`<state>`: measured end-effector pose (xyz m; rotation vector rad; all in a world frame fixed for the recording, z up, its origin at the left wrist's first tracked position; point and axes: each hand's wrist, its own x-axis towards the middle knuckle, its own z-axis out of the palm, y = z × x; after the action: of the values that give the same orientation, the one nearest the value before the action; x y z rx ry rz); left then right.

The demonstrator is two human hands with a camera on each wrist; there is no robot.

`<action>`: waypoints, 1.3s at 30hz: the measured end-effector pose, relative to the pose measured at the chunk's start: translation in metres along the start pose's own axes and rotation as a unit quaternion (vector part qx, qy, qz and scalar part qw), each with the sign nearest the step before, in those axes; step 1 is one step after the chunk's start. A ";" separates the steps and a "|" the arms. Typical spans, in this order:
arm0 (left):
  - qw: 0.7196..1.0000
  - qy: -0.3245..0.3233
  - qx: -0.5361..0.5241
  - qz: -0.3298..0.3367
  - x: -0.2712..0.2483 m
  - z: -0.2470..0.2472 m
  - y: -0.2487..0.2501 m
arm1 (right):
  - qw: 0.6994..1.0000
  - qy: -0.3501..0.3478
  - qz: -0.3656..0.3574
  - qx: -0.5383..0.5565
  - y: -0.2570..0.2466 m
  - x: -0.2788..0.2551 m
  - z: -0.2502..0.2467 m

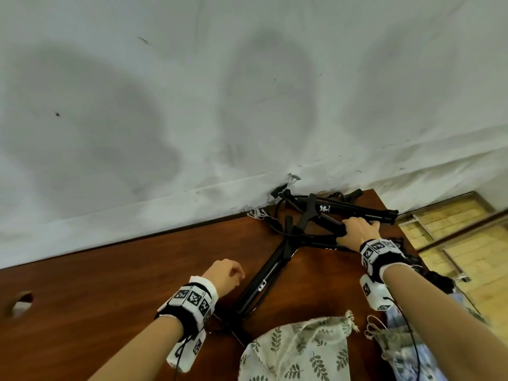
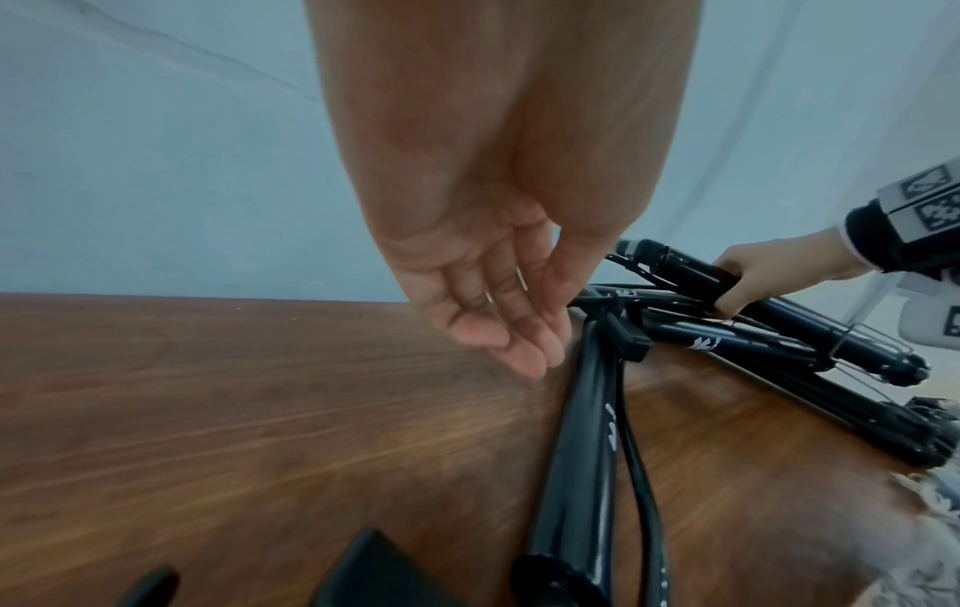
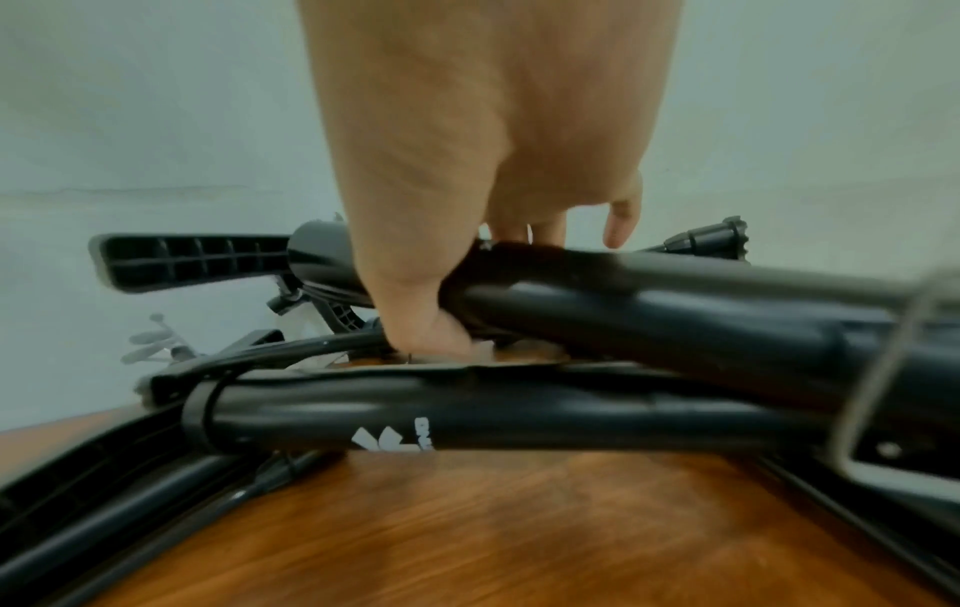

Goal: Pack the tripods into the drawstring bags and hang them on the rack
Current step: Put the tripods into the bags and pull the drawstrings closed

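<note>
Several folded black tripods lie in a crossed pile on the brown wooden table (image 1: 110, 276) near the wall. My right hand (image 1: 354, 231) grips the tube of one tripod (image 1: 327, 220) in the pile; in the right wrist view my thumb and fingers wrap that tripod (image 3: 649, 312). Another tripod (image 1: 264, 284) lies diagonally toward me. My left hand (image 1: 228, 273) hovers left of it, fingers relaxed and holding nothing; the left wrist view shows its fingers (image 2: 519, 345) loosely extended beside the tripod (image 2: 582, 451). A leaf-print drawstring bag (image 1: 297, 350) lies at the near edge.
A second printed bag (image 1: 398, 345) with loose cords lies at the right by my right forearm. A grey cloth-covered wall (image 1: 192, 92) stands right behind the table. The table has a round hole (image 1: 19, 302) at the far left. Yellowish floor (image 1: 467, 243) shows beyond the right edge.
</note>
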<state>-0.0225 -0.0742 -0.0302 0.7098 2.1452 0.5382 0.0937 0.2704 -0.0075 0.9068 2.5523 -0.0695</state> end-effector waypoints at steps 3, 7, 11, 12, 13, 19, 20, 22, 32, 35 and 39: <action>1.000 0.011 -0.006 0.022 -0.002 -0.002 0.012 | 0.992 0.049 -0.010 0.116 0.003 -0.016 -0.001; 0.998 0.030 -0.005 0.055 -0.006 -0.009 0.035 | 0.969 0.124 -0.031 0.212 0.007 -0.041 -0.021; 0.992 0.073 -0.020 0.097 -0.011 -0.017 0.062 | 0.928 0.166 -0.059 0.330 0.008 -0.076 -0.054; 0.989 0.091 -0.029 0.113 -0.013 -0.021 0.074 | 0.916 0.176 -0.070 0.354 0.009 -0.088 -0.062; 0.986 0.104 -0.050 0.124 -0.016 -0.024 0.085 | 0.907 0.179 -0.082 0.372 0.008 -0.098 -0.065; 0.906 0.079 -0.374 0.181 -0.050 -0.047 0.182 | 0.899 0.149 -0.159 0.381 0.010 -0.156 -0.072; 0.898 0.076 -0.386 0.198 -0.056 -0.048 0.194 | 0.906 0.145 -0.165 0.362 0.010 -0.164 -0.071; 0.894 0.080 -0.383 0.217 -0.071 -0.048 0.215 | 0.914 0.143 -0.168 0.340 0.008 -0.183 -0.068; 0.932 0.084 -0.238 0.259 -0.120 -0.025 0.231 | 0.913 0.083 -0.122 0.380 0.013 -0.235 -0.023; 0.939 -0.016 -0.284 0.194 -0.123 -0.016 0.229 | 0.908 0.039 -0.120 0.399 0.016 -0.241 -0.015; 0.943 0.017 -0.295 0.153 -0.137 -0.005 0.236 | 0.923 0.093 -0.109 0.358 0.007 -0.244 -0.017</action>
<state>0.1180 0.0151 0.1863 0.6879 1.7619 1.2977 0.2613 0.1354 0.1084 0.8862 2.8271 -1.0911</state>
